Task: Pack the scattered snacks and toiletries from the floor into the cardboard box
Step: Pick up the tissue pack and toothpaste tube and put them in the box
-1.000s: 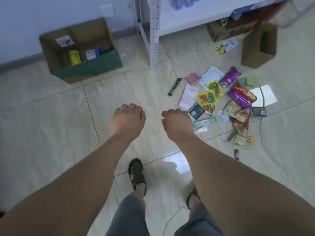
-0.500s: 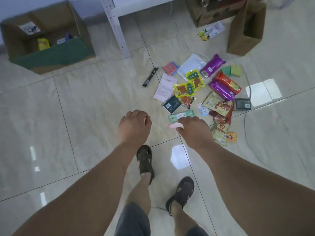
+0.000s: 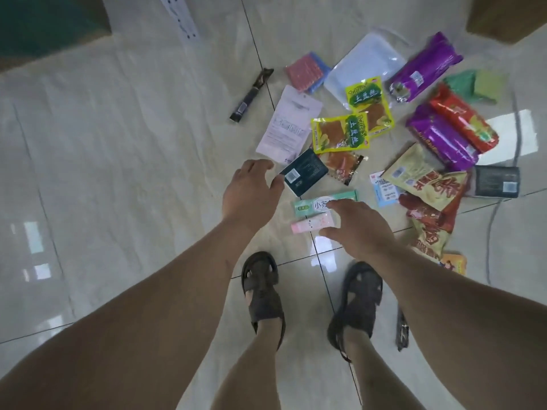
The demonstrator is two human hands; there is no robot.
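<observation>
**Inspector:** Location of the items?

**Assessor:** Scattered on the tiled floor (image 3: 148, 149), ahead of the feet. Nearest are a pink tube (image 3: 307, 225) and, just beside it, a mint-green carton (image 3: 313, 204); a dark flat packet (image 3: 305, 171) lies just beyond. Only a corner of the cardboard box (image 3: 53, 22) shows, upper left, well apart from the pile.

**Inspector:** Hands?

**Assessor:** The right hand (image 3: 355, 229) is spread over the tube and carton, fingers parted, holding nothing yet. The left hand (image 3: 251, 193) is relaxed, fingers loosely apart, its tips just beside the dark packet; contact cannot be confirmed.

**Inspector:** Handling?

**Assessor:** In my judgement, all are light. The tube is probably soft and rolls; pinch it across the middle. The carton is stiff; grip its long sides. The packet lies flat, so lifting an edge first seems advisable.
</observation>
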